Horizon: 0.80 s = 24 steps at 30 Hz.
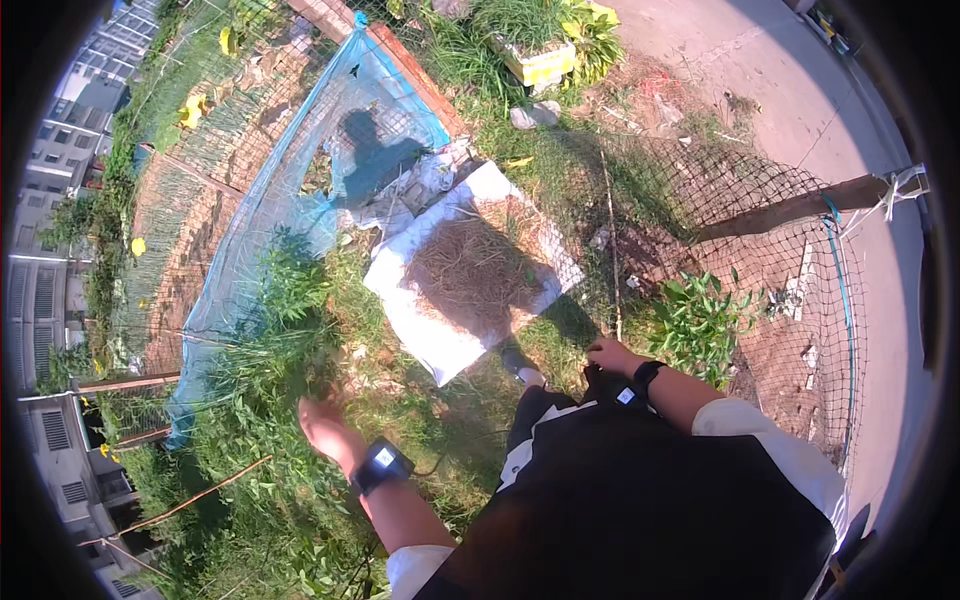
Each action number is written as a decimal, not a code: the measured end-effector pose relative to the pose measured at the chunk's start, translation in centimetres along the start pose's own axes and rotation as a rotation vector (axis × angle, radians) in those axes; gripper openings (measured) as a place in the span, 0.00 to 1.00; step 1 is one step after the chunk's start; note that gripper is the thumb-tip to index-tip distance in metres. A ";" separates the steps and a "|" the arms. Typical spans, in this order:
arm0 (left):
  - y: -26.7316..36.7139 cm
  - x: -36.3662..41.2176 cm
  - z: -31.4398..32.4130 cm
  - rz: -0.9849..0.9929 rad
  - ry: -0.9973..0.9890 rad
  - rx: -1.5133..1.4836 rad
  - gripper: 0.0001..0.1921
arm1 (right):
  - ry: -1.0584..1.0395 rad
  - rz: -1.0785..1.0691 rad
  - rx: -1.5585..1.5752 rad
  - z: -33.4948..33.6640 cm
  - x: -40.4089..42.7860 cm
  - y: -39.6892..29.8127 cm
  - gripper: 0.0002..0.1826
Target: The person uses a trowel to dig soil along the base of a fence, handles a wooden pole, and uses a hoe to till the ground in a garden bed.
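Note:
My left hand (330, 431) is low over the green leafy weeds (277, 442) on the left, its fingers blurred and partly lost against the foliage. Whether it holds a stem cannot be made out. Beside my dark-clothed knee, my right hand (615, 356) has its fingers curled down at a black item or cloth (600, 382); the grip is unclear. Both wrists wear black straps with small devices. Ahead of me a white sheet (442, 349) lies spread on the ground, bearing a heap of dry grass (472, 270). My shadow falls across the heap.
Blue mesh netting (390, 97) hangs from a wooden board (420, 79) beyond the sheet. Black netting (802, 315) and a wooden post (780, 214) stand at right, near a leafy shrub (694, 315). A thin stick (199, 495) crosses the left weeds. Concrete paving (720, 52) lies beyond.

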<state>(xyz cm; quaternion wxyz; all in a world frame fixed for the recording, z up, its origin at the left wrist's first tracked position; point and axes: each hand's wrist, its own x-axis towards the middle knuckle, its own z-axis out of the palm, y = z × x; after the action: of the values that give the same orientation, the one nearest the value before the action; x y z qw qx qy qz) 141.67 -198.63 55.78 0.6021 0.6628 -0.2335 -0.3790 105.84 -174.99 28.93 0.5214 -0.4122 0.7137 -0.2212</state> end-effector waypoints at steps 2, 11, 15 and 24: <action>0.3 3.9 2.3 0.068 -0.109 0.084 0.01 | -0.150 0.108 0.084 2.8 2.7 -2.2 0.17; -5.1 11.5 15.9 0.321 -0.752 0.416 0.06 | 0.130 0.205 0.827 0.9 10.8 -15.1 0.13; -6.2 13.2 19.9 0.323 -0.904 0.466 0.05 | 0.329 0.243 0.698 -6.4 14.6 -17.3 0.13; -4.9 17.7 44.7 0.407 -1.067 0.627 0.07 | 0.473 0.341 0.578 -23.2 23.1 -25.9 0.13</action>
<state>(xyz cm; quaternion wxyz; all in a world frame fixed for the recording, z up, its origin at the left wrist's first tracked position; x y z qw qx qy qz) 116.61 -239.13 47.68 0.2413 0.4704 -0.7208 -0.4483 90.90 -211.17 43.58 0.4665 -0.0623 0.7803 -0.4118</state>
